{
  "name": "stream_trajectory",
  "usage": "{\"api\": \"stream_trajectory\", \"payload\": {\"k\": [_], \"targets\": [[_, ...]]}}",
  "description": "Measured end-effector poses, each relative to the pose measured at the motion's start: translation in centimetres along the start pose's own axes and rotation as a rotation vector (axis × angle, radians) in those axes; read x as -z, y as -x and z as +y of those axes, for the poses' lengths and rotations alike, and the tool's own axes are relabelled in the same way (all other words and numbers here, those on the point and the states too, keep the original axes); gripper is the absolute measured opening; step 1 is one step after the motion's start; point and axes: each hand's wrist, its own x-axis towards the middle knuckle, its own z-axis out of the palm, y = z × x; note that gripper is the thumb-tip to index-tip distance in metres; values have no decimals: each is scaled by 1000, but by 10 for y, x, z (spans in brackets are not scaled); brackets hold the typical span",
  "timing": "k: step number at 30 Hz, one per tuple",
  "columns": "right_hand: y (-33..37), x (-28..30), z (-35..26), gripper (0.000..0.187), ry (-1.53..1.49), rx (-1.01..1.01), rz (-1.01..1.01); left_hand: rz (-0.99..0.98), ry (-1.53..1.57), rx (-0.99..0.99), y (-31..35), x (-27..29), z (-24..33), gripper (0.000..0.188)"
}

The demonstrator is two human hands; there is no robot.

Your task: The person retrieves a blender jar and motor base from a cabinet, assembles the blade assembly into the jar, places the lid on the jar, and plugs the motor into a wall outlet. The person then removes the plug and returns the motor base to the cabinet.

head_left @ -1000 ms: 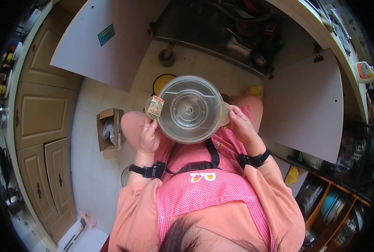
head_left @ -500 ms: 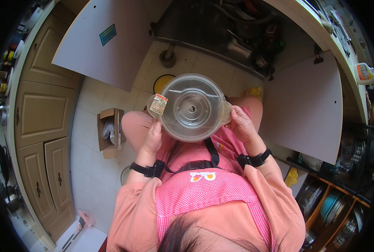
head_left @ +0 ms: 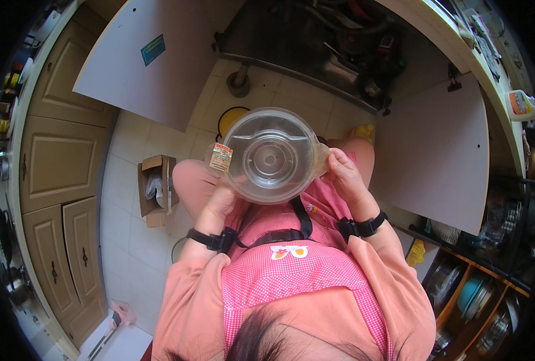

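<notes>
A clear round plastic container (head_left: 270,159) with two side tabs is held up over my lap. Concentric rings mark its middle, and a printed paper label (head_left: 221,157) sits on its left tab. My right hand (head_left: 344,171) pinches the right tab between thumb and fingers. At the lower left of the container, my left hand (head_left: 222,198) supports it, its fingers partly hidden and showing faintly through the plastic.
Two open cabinet doors (head_left: 150,63) (head_left: 439,150) flank a dark under-counter space. Behind the container, a yellow round thing (head_left: 233,117) lies on the tiled floor. An open cardboard box (head_left: 156,186) stands left of my knee. Dishes fill a wooden rack (head_left: 475,301) at lower right.
The container has shifted slightly left and tilted a little. My left hand has slid from the left tab to farther under the container's edge; my right hand keeps its grip.
</notes>
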Motion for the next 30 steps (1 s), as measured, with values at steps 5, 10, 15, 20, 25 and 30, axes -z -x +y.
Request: {"api": "stream_trajectory", "payload": {"k": [5,10,15,20,25,30], "targets": [[-9,1,2,31,148,123,118,79,30,5,-2,-13,-2,33],[-12,5,-2,29,406,302,183,112,-26,-16,0,-19,-2,31],[-2,6,-13,26,198,254,183,221,-129,-238,-8,-17,-9,33],[0,11,-25,29,-14,151,23,218,-29,-151,-12,4,-13,34],[-5,23,-37,34,-282,143,-145,258,-31,-181,-5,9,-14,27],[-7,32,-42,34,-517,65,4,284,40,-204,5,-5,-3,22]]}}
